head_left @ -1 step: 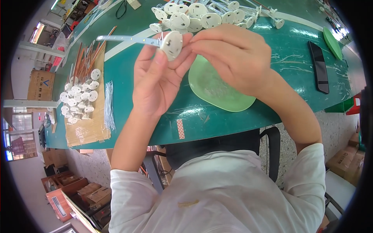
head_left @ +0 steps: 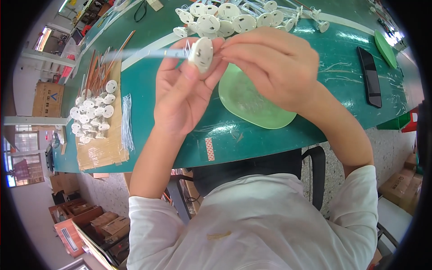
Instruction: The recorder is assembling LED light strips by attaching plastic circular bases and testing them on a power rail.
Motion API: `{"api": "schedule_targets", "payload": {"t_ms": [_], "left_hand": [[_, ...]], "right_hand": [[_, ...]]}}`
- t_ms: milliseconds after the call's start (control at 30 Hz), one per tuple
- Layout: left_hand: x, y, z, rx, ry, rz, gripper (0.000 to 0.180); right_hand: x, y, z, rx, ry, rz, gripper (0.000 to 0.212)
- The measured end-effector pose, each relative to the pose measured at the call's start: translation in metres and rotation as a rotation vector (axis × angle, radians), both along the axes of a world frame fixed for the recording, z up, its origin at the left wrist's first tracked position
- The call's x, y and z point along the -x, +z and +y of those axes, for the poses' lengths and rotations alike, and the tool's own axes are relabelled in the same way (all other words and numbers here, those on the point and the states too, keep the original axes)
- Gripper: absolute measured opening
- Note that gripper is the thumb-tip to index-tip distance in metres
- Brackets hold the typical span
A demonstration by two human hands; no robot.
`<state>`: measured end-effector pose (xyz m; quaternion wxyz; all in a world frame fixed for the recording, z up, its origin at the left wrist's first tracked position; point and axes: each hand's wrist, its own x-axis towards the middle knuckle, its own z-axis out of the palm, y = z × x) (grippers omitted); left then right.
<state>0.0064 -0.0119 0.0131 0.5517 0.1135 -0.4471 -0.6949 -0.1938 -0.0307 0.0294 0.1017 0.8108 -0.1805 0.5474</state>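
Note:
My left hand [head_left: 179,104] is palm up, its thumb and fingers closed on a round white disc [head_left: 205,55] with small slots in its face. From the disc a pale, narrow strip [head_left: 150,53] sticks out to the left, smeared by motion at its far end. Thin white strands show by the disc's upper edge. Just right of the disc, my right hand [head_left: 281,74] pinches thumb and forefinger together; what is between them is too small to make out. Below that hand, a light green tray [head_left: 252,108] lies on the table.
Several similar discs on strips [head_left: 208,23] lie at the back. More white discs [head_left: 92,110] with brown strips rest on cardboard [head_left: 101,155] at the left, beside a bundle of white strings [head_left: 127,123]. A black phone [head_left: 369,77] lies at the right, near another green tray [head_left: 384,49].
The disc has shifted slightly right and turned a little in my left hand, and its strip has swung and blurred. My right hand has moved slightly right, still pinched.

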Motion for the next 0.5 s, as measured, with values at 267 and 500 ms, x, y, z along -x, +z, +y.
{"api": "schedule_targets", "payload": {"t_ms": [267,500], "left_hand": [[-0.003,0.001,0.004,0.148,-0.007,-0.045,0.057],[-0.004,-0.001,0.009,0.044,-0.036,0.021,0.059]], "right_hand": [[-0.007,0.003,0.013,-0.132,0.092,-0.154,0.013],[-0.009,0.006,0.020,-0.180,0.148,-0.144,0.013]]}}
